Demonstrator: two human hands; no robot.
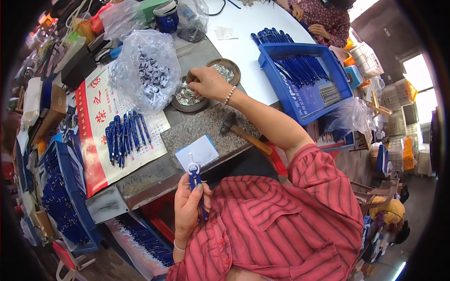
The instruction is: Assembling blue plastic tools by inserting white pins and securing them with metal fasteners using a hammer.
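Lower centre of the frame: left hand (188, 206) closed around a blue compass (196, 185), held upright against the striped red shirt (276, 225). Just above it, a small white card (199, 151) lies on the stone slab (206, 129). A hammer (241, 132) rests on the slab to the right. Left of centre, a row of blue compasses (124, 136) lies on a printed calendar sheet (101, 122). Higher up, right hand (208, 82) reaches over a round dish of small metal parts (187, 97), fingertips pinched together; whether they hold a part cannot be told. A clear bag of white parts (147, 70) sits beside it. Upper right: blue tray (300, 100) of compasses.
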